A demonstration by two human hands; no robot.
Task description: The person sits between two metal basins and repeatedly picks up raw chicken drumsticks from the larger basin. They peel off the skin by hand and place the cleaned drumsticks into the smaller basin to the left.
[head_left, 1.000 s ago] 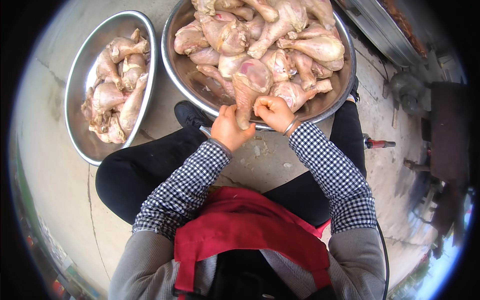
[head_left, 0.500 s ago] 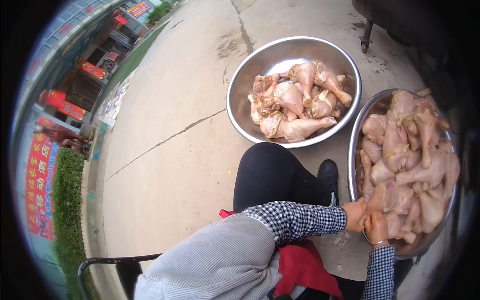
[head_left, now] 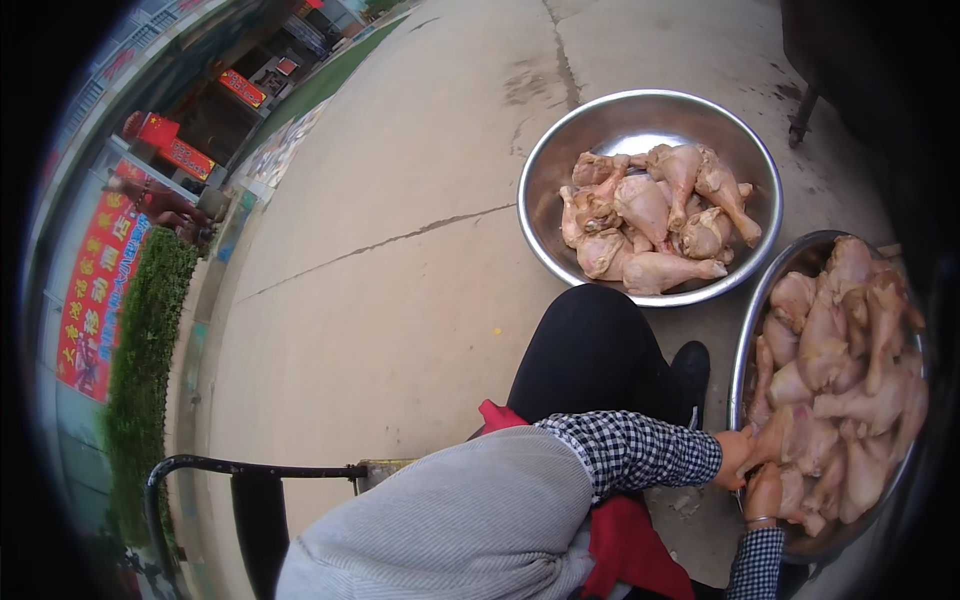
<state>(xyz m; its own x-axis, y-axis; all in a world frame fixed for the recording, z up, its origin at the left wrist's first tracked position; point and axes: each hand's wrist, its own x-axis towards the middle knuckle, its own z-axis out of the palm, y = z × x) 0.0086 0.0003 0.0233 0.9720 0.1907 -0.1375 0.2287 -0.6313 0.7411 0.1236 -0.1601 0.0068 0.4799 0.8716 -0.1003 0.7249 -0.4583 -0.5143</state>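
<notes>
Raw chicken legs fill the steel basin point(head_left: 738, 385) at my right. At its near left rim, my left hand point(head_left: 733, 456) is closed round the narrow end of one chicken leg point(head_left: 783, 432), whose thick end lies over the others. My right hand point(head_left: 764, 492) is just below, fingers curled in against the same leg; its fingertips are partly hidden, and I cannot make out all that they grip. A second steel basin point(head_left: 540, 235), farther off and left of the first, holds a smaller heap of chicken legs point(head_left: 650, 215).
My bent knee point(head_left: 585, 345) and dark shoe point(head_left: 690, 370) are between me and the basins. A dark object on a wheeled leg point(head_left: 803, 115) stands at far right. The black metal frame point(head_left: 250, 467) of a seat is at lower left. Hedge point(head_left: 150, 320) and red banners line the left.
My view has swung, so basins and ground sit farther right and a little lower. Both hands stay at the same rim by the chicken leg, with a slightly wider gap between them.
</notes>
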